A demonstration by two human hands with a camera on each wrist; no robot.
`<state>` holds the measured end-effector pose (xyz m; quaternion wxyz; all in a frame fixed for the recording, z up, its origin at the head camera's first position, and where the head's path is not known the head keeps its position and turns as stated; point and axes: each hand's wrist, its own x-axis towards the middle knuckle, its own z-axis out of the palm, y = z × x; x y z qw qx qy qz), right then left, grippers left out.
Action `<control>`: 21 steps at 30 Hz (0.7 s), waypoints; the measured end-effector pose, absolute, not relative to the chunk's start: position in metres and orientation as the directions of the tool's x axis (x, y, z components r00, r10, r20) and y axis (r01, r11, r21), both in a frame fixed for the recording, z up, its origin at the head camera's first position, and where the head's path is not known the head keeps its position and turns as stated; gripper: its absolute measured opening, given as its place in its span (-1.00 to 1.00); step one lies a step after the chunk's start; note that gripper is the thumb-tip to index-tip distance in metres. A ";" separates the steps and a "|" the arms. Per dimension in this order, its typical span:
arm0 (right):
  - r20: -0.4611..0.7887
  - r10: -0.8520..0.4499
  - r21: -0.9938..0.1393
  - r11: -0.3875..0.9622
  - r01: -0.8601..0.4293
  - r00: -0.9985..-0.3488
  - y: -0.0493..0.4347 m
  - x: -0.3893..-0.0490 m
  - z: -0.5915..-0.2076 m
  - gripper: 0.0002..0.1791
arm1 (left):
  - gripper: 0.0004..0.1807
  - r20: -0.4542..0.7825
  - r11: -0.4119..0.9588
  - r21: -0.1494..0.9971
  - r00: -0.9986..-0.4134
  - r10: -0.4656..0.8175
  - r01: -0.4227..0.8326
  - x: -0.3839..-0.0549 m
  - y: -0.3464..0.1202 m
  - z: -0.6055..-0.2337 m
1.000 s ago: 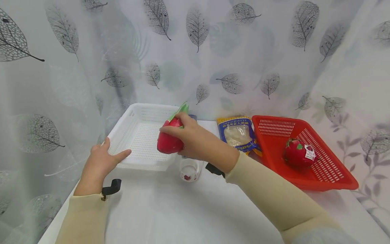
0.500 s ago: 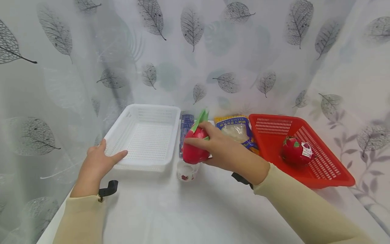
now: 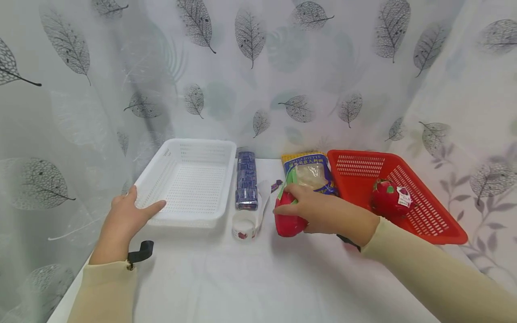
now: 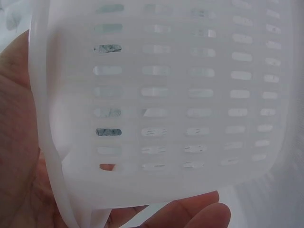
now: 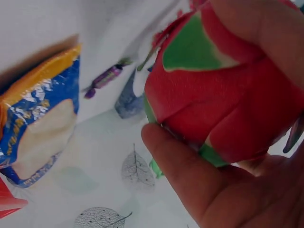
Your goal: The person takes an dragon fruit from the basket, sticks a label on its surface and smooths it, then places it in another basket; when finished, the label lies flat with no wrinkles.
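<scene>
A red dragon fruit (image 3: 287, 223) with green scales is gripped in my right hand (image 3: 323, 208), above the table right of the white cup. In the right wrist view, thumb and fingers wrap around the dragon fruit (image 5: 209, 95). My left hand (image 3: 123, 224) holds the near left corner of a white plastic basket (image 3: 183, 220). From the left wrist, the slotted wall of the basket (image 4: 180, 183) fills the view, with the palm beside its rim and fingertips (image 4: 209, 216) showing past its edge. Nothing is visible inside that basket.
A red basket (image 3: 442, 235) at right contains another dragon fruit (image 3: 386, 197) with a white label. Between the baskets are a blue-yellow orecchiette bag (image 3: 315, 172), a dark blue packet (image 3: 246, 179), a white cup (image 3: 243, 226), a white spoon (image 3: 263, 197) and a purple wrapped candy (image 3: 276, 185).
My right hand has carried the dragon fruit rightward and lower, from over the white basket, past the cup, to in front of the orecchiette bag. My left hand stays at the basket corner.
</scene>
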<state>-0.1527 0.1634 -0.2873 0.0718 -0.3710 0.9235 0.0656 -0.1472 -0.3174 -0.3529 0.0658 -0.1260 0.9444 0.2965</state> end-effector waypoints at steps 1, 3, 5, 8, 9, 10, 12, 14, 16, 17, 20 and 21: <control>-0.205 -0.677 0.066 0.711 -0.700 -0.707 0.164 -0.152 -0.289 -0.04 | 0.44 -0.201 0.792 0.545 -0.959 -0.198 -0.277 -0.147 -0.318 -0.353; -0.252 -0.671 0.066 0.707 -0.704 -0.697 0.165 -0.152 -0.293 -0.03 | 0.43 -0.208 0.788 0.548 -0.958 -0.197 -0.281 -0.146 -0.318 -0.353; -0.296 -0.663 0.084 0.699 -0.710 -0.688 0.165 -0.150 -0.297 -0.01 | 0.42 -0.213 0.785 0.550 -0.957 -0.197 -0.284 -0.144 -0.319 -0.353; -0.347 -0.645 0.131 0.685 -0.716 -0.681 0.164 -0.150 -0.304 0.01 | 0.42 -0.208 0.787 0.548 -0.957 -0.200 -0.284 -0.144 -0.319 -0.354; -0.358 -0.643 0.149 0.677 -0.721 -0.677 0.163 -0.150 -0.305 0.01 | 0.42 -0.206 0.788 0.547 -0.958 -0.201 -0.283 -0.144 -0.319 -0.354; -0.365 -0.644 0.161 0.668 -0.726 -0.673 0.163 -0.149 -0.307 0.01 | 0.42 -0.202 0.790 0.545 -0.958 -0.202 -0.281 -0.144 -0.319 -0.354; -0.379 -0.642 0.178 0.656 -0.734 -0.666 0.162 -0.150 -0.310 0.00 | 0.43 -0.196 0.789 0.548 -0.959 -0.204 -0.279 -0.145 -0.318 -0.355; -0.391 -0.646 0.191 0.639 -0.745 -0.655 0.162 -0.149 -0.313 0.00 | 0.42 -0.193 0.787 0.551 -0.960 -0.204 -0.277 -0.145 -0.318 -0.354; -0.400 -0.654 0.197 0.623 -0.757 -0.642 0.164 -0.149 -0.317 0.00 | 0.42 -0.188 0.786 0.554 -0.961 -0.203 -0.275 -0.146 -0.317 -0.354; -0.403 -0.659 0.201 0.613 -0.764 -0.635 0.165 -0.149 -0.319 0.01 | 0.42 -0.188 0.786 0.554 -0.961 -0.203 -0.274 -0.146 -0.317 -0.354; -0.410 -0.663 0.205 0.602 -0.772 -0.626 0.167 -0.149 -0.322 0.00 | 0.42 -0.188 0.788 0.551 -0.961 -0.204 -0.275 -0.146 -0.317 -0.354; -0.412 -0.661 0.212 0.600 -0.771 -0.628 0.167 -0.149 -0.322 0.00 | 0.42 -0.189 0.788 0.550 -0.961 -0.204 -0.275 -0.146 -0.317 -0.354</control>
